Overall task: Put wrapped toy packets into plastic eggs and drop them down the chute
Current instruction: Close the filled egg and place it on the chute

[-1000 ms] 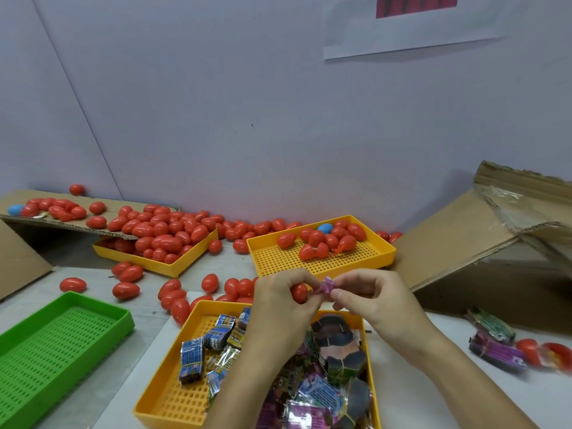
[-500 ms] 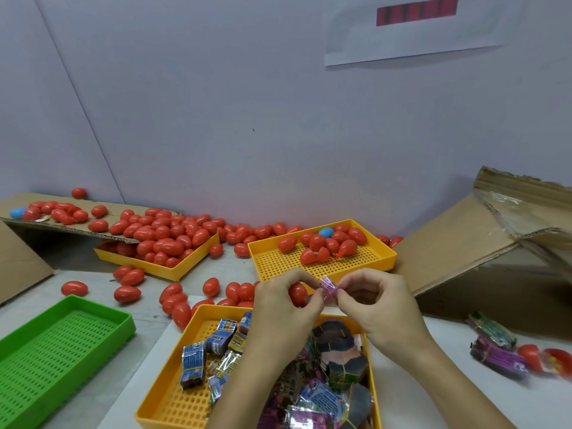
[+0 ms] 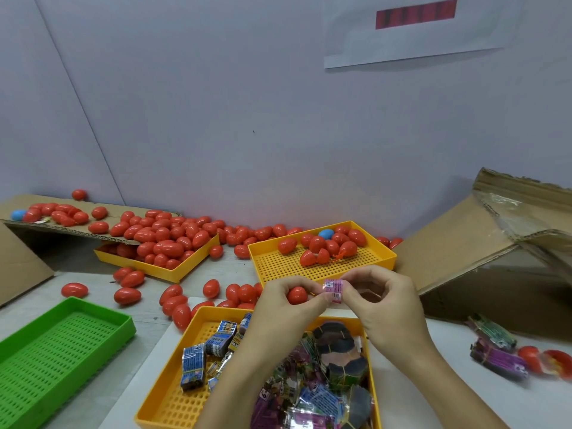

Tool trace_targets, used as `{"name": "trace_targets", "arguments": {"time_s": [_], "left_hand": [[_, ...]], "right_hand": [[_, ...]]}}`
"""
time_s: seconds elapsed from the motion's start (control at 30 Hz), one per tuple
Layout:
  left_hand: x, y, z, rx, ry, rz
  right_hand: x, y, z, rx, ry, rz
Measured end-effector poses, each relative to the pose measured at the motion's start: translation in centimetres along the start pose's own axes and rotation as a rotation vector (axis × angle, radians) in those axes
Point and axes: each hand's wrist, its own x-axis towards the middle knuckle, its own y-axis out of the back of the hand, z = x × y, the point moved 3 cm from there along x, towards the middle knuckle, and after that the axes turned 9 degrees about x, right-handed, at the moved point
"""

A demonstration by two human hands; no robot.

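Two hands work above the near yellow tray (image 3: pixel 161 407), which sits at the tabletop's near edge, full of wrapped toy packets (image 3: pixel 193 366). Left hand (image 3: pixel 278 308) curls round a red egg (image 3: pixel 296 295), thumb and forefinger also nipping the pink packet (image 3: pixel 333 289). Right hand (image 3: pixel 383 308) pinches that packet's other side, fingers bent tight. Packet is held in the air between both hands, just beside the egg. Judged light, crinkly, soft, slippery film; best held by its edges. Egg looks rigid, smooth, light; cup it round the shell. Green tray (image 3: pixel 62 351) near left. Farther back, second yellow tray (image 3: pixel 309 267) holds eggs. Cardboard chute (image 3: pixel 464 243) at far right.
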Motion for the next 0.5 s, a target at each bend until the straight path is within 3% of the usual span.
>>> {"name": "trace_targets", "arguments": {"time_s": [0.17,0.5], "left_hand": [[-0.05,-0.03,-0.27,-0.04,0.075,-0.083],[0.16,0.06,-0.07,-0.209,0.013,-0.03]], "right_hand": [[-0.04,-0.12,-0.07,-0.001,0.051,0.006],[-0.07,-0.24,0.1,-0.06,0.06,0.008]]}}
